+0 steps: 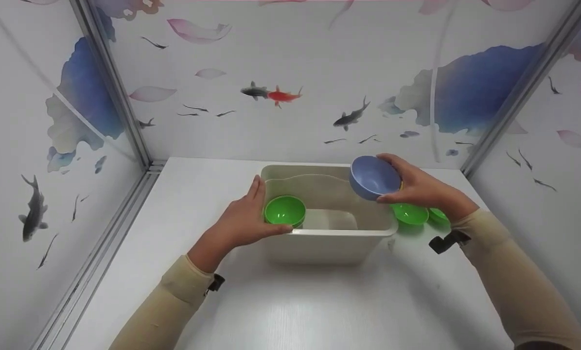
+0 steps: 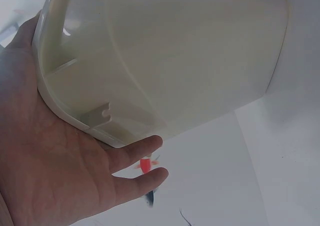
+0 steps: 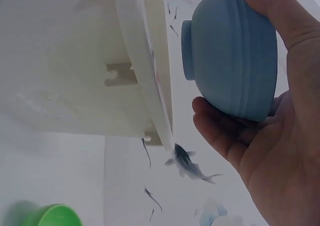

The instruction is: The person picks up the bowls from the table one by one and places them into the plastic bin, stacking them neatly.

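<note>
My right hand (image 1: 414, 184) grips a blue bowl (image 1: 372, 176) by its sides above the right end of a pale plastic bin (image 1: 326, 248). In the right wrist view the bowl (image 3: 230, 53) is tipped sideways, its foot toward the bin (image 3: 75, 81). A thin yellow sliver shows beside the bowl by my right hand; its kind is unclear. My left hand (image 1: 239, 218) rests on the bin's left end, thumb along the front rim and fingers straight against the side. In the bin's left part sits a green bowl (image 1: 285, 211).
On the white table (image 1: 290, 311), right of the bin, are a green bowl (image 1: 410, 215) and another green piece (image 1: 438, 218), partly behind my right wrist. Printed panels (image 1: 290, 58) with metal frame posts (image 1: 115, 82) enclose the back and sides.
</note>
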`<state>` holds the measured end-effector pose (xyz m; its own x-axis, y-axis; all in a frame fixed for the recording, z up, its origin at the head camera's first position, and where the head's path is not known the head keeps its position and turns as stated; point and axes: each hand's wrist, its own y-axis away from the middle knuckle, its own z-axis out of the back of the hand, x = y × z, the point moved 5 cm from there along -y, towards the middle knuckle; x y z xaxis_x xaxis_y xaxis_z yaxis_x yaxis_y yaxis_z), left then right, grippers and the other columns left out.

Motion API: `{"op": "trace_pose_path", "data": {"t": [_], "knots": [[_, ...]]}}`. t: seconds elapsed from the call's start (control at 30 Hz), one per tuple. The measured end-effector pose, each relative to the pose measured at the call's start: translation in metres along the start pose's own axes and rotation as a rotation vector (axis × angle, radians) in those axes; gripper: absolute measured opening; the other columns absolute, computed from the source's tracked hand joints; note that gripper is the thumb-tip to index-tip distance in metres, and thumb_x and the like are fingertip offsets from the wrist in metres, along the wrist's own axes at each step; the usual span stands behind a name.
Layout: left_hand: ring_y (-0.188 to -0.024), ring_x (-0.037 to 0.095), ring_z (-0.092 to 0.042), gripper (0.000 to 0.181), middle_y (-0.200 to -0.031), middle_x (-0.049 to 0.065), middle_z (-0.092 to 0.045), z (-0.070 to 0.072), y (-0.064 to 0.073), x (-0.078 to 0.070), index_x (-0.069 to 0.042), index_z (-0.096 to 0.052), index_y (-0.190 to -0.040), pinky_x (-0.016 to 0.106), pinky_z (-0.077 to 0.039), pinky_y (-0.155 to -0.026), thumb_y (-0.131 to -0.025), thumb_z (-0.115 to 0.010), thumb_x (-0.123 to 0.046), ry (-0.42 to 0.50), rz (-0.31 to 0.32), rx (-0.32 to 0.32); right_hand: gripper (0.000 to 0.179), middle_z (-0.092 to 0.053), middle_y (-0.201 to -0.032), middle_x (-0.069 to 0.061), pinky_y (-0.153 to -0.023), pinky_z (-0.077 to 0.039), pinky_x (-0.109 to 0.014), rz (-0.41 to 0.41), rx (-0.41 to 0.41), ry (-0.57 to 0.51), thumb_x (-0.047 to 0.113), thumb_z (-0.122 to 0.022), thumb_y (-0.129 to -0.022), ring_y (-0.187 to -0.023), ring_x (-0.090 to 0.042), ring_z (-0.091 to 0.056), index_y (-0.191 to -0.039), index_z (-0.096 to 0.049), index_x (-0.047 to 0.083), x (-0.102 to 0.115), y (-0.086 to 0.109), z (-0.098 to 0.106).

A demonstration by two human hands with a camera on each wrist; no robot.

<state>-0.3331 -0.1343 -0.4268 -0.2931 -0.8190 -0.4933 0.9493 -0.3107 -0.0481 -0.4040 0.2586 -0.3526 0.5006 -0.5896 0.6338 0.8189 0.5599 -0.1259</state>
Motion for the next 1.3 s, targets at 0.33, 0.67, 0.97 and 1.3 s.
{"op": "trace_pose_path", "data": {"t": [0.33, 0.67, 0.97, 1.3], "knots": [[-0.142, 0.047, -0.058, 0.145, -0.185, 0.016, 0.0, 0.0, 0.001, -0.001, 0.001, -0.006, -0.176, 0.056, -0.048, -0.117, -0.082, -0.073, -0.087, 0.003, -0.011, -0.012, 0.108, -0.052, -0.158, -0.018, -0.109, -0.049, -0.054, 0.025, 0.069, -0.019, 0.023, -0.099, -0.084, -0.139, -0.036, -0.053, -0.169, -0.035, 0.008, 0.011, -0.019, -0.012], [-0.148, 0.046, -0.053, 0.146, -0.186, 0.014, 0.0, -0.002, -0.002, 0.002, -0.001, -0.006, -0.176, 0.057, -0.047, -0.118, -0.081, -0.074, -0.088, -0.008, 0.006, -0.016, 0.108, -0.05, -0.158, -0.017, -0.109, -0.051, -0.057, 0.025, 0.133, -0.034, 0.028, -0.1, -0.083, -0.138, -0.038, -0.053, -0.168, -0.036, 0.012, 0.02, -0.036, -0.025], [-0.146, 0.047, -0.055, 0.143, -0.185, 0.015, 0.001, -0.001, -0.002, 0.002, 0.0, -0.006, -0.176, 0.057, -0.048, -0.117, -0.083, -0.074, -0.085, -0.018, 0.003, -0.015, 0.107, -0.051, -0.156, -0.018, -0.112, -0.049, -0.059, 0.069, 0.169, -0.03, 0.025, -0.1, -0.081, -0.138, -0.039, -0.054, -0.167, -0.037, 0.009, 0.03, -0.053, -0.03], [-0.152, 0.048, -0.048, 0.146, -0.185, 0.016, 0.001, 0.0, -0.001, 0.001, 0.0, -0.005, -0.176, 0.061, -0.043, -0.12, -0.081, -0.071, -0.09, -0.002, -0.002, -0.008, 0.106, -0.052, -0.156, -0.017, -0.114, -0.047, -0.058, 0.082, 0.222, -0.051, 0.024, -0.1, -0.082, -0.139, -0.037, -0.054, -0.166, -0.037, 0.009, 0.034, -0.069, -0.036]]}}
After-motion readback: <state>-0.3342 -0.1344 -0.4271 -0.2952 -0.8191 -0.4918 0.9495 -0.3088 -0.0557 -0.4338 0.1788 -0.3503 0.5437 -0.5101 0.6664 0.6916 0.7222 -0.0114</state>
